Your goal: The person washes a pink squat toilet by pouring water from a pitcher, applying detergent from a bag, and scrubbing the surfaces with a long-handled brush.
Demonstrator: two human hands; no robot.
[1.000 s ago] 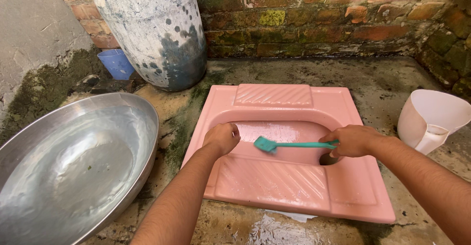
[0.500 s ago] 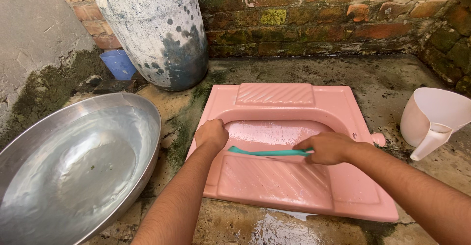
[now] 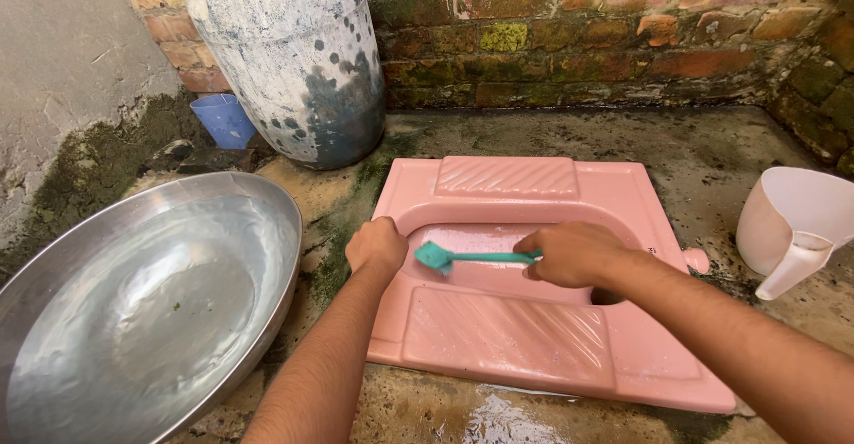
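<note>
Brush head has lifted from the pan edge, right hand's grip still clamped on it

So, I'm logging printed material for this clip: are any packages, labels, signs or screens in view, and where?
No packages, signs or screens.
One small dark printed mark on the pink squat pan, on its right rim just beyond the right hand; too small to make out.

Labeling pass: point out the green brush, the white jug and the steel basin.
green brush (image 3: 433, 256), head view, on its head.
white jug (image 3: 783, 217), head view, on its side wall.
steel basin (image 3: 276, 190), head view, on its rim.
</note>
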